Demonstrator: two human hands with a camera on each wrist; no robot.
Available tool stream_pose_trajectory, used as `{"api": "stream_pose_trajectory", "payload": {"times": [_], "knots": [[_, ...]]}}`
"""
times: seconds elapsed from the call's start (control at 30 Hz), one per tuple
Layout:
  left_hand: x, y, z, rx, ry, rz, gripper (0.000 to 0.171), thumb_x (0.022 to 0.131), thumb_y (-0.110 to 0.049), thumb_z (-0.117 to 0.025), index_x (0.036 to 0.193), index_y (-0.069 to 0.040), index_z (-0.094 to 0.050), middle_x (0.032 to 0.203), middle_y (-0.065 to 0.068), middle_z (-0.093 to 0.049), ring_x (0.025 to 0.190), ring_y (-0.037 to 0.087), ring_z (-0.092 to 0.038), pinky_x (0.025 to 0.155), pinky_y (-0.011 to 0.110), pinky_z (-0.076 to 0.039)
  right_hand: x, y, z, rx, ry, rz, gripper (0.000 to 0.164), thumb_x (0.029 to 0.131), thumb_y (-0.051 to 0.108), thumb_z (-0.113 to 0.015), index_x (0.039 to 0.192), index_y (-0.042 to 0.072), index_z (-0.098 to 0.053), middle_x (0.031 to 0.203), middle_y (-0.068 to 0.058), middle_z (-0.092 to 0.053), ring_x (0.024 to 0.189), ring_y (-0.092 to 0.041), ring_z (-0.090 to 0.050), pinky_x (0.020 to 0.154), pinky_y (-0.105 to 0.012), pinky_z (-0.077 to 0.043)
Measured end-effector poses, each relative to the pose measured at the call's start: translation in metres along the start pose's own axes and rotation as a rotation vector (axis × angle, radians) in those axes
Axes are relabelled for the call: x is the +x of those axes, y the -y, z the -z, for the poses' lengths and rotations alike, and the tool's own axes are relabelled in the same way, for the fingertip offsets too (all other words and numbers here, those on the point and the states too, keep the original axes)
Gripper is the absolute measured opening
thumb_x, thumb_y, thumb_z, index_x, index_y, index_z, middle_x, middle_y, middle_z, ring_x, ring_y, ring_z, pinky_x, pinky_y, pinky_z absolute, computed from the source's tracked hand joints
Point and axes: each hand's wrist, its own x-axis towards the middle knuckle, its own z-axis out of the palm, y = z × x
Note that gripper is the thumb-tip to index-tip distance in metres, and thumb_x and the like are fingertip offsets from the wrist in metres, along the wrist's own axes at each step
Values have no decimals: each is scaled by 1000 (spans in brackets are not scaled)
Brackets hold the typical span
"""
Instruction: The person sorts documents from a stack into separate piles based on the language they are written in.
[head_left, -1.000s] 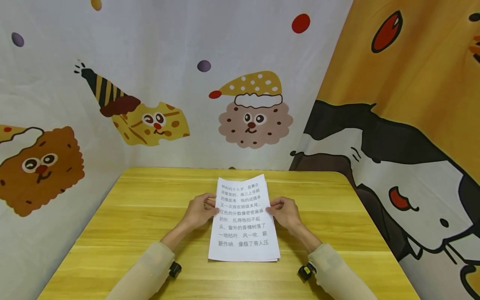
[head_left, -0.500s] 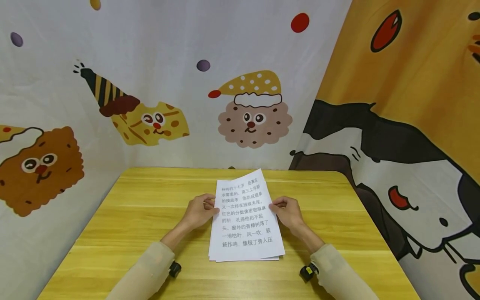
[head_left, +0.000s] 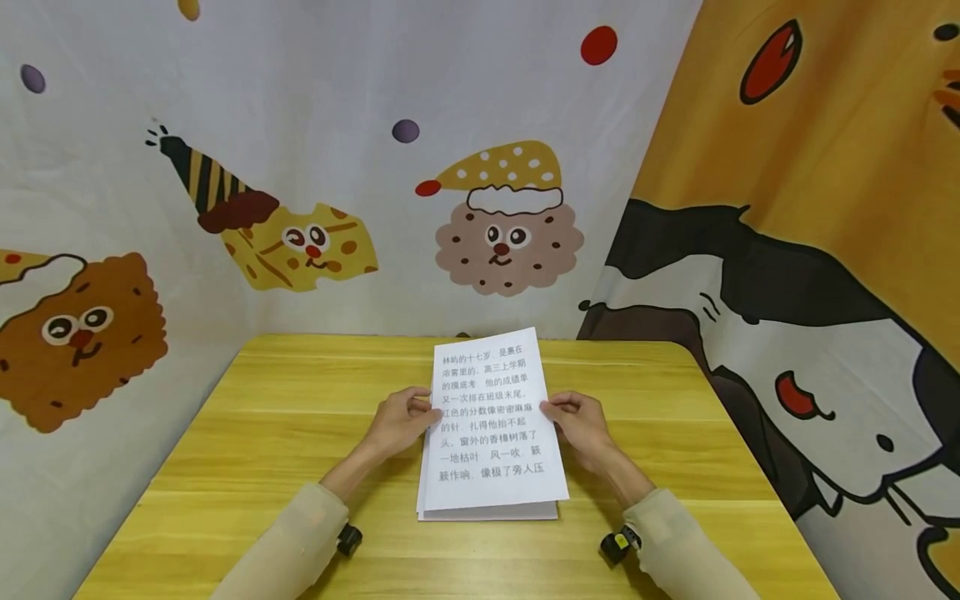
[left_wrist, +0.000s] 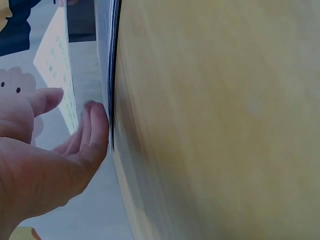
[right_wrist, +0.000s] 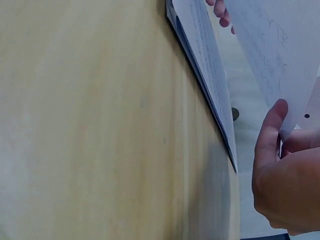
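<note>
A printed sheet of paper [head_left: 491, 433] is lifted and tilted above a stack of paper [head_left: 510, 512] on the table. My right hand [head_left: 581, 425] pinches the sheet's right edge; in the right wrist view the thumb [right_wrist: 272, 122] lies on one face and the fingers are behind. At the sheet's left edge is my left hand [head_left: 401, 423], its thumb tip overlapping that edge. In the left wrist view, its thumb [left_wrist: 47, 100] and fingers [left_wrist: 97, 122] are spread apart, with the fingers beside the edge of the stack.
The wooden table [head_left: 300, 433] extends around the paper on every side. Behind it hangs a cartoon-printed curtain [head_left: 345, 158], which also covers both sides. Each wrist wears a small black camera.
The top sheet has shifted right, then risen and moved away from me, exposing the near edge of the stack beneath. My right hand has moved slightly right with it; the left has barely moved.
</note>
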Motion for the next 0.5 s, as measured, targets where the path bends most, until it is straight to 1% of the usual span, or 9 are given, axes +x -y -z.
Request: {"api": "stream_pose_trajectory", "payload": {"times": [0.1, 0.2, 0.33, 0.5], "knots": [[-1, 0, 0, -45, -1, 3, 51, 105, -17, -80, 151, 0, -66, 125, 20, -79, 101, 25, -82, 83, 37, -72, -1, 0, -1, 23, 15, -4, 26, 107, 11, -78, 126, -4, -71, 108, -12, -80, 90, -19, -75, 76, -29, -66], [-3, 1, 2, -97, -4, -8, 50, 104, -10, -80, 151, 1, -66, 123, 22, -77, 94, 23, -82, 78, 37, -72, -3, 0, -3, 45, 32, -11, 27, 107, 11, -77, 128, -4, -70, 109, -11, -80, 89, -20, -77, 77, -30, -68], [-5, 0, 5, -147, -12, -26, 49, 103, -4, -79, 150, 1, -66, 122, 23, -77, 93, 25, -83, 77, 38, -73, -6, 1, -4, 64, 46, -15, 29, 107, 11, -78, 130, -4, -69, 109, -10, -80, 90, -20, -78, 79, -31, -70], [-8, 0, 9, -142, -35, -39, 46, 102, -3, -80, 147, 0, -70, 120, 22, -77, 95, 26, -84, 75, 37, -73, -7, 4, -7, 62, 58, -9, 29, 105, 9, -78, 131, -3, -70, 112, -11, -78, 94, -22, -79, 83, -35, -71]]}}
